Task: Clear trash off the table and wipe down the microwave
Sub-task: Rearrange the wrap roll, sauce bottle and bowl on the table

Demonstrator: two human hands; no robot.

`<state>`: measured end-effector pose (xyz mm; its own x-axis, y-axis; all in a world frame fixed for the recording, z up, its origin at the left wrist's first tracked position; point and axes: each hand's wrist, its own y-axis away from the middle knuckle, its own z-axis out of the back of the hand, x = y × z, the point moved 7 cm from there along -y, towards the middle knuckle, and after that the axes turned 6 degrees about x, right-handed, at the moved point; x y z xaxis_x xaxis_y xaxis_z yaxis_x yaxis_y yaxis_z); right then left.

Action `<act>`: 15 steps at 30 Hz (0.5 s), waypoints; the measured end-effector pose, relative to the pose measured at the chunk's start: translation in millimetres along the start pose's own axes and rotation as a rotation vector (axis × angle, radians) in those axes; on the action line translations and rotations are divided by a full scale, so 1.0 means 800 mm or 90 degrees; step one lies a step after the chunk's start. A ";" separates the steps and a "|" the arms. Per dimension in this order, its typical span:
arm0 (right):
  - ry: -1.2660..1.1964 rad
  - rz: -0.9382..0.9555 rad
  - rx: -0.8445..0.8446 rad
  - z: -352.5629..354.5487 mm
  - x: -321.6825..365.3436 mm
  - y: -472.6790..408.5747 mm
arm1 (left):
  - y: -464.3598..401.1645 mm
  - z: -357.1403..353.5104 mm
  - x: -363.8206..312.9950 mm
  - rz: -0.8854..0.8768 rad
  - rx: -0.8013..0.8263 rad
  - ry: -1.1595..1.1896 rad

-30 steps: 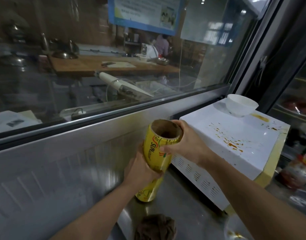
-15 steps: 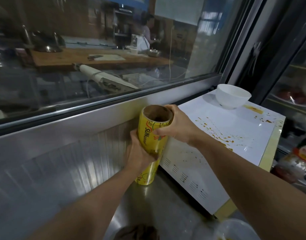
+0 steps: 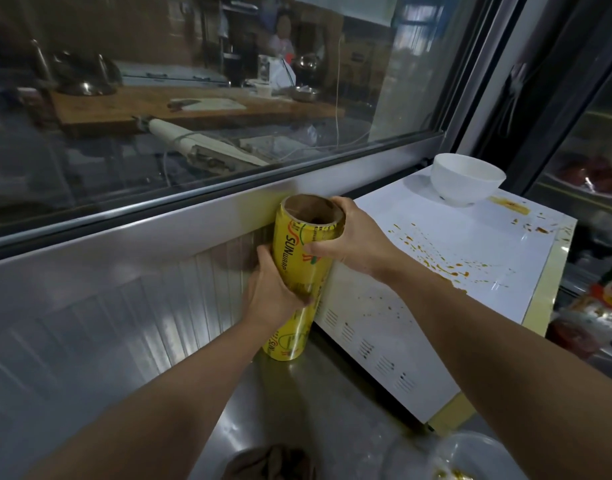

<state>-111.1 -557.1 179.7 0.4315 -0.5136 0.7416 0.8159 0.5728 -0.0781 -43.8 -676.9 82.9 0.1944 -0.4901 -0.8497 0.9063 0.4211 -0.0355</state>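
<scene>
Microwave (image 3: 446,258), white and spattered with orange-brown sauce over its top and left side, is sitting at the right of the steel table (image 3: 297,407), its back edge close under the window sill (image 3: 200,216) and its front corner reaching toward the camera. A white bowl (image 3: 467,178) is standing on its far top corner. Between the microwave's vented side and the ribbed metal wall panel (image 3: 124,323) only a narrow strip of table is lying open, and a yellow roll of cling wrap (image 3: 301,271) is standing upright in that gap, its base on the table and just beside the microwave's side. The left hand (image 3: 273,292) is wrapping around the roll's middle from the wall side, fingers closed on it; the right hand (image 3: 346,237) is gripping the roll's upper part near the open cardboard core, its wrist lying over the microwave's top edge. At the bottom edge a brown cloth (image 3: 270,462) is lying on the table, and a clear plastic container (image 3: 460,459) with yellowish residue is sitting to its right, near the microwave's front corner.
</scene>
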 end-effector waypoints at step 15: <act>0.132 -0.019 -0.059 0.011 0.002 0.069 | 0.043 0.018 -0.001 -0.009 0.085 -0.173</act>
<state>-68.4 -520.7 182.5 0.4686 -0.6556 0.5922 0.8574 0.4990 -0.1261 -7.4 -672.7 89.7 0.2580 -0.6887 -0.6776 0.9477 0.3169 0.0388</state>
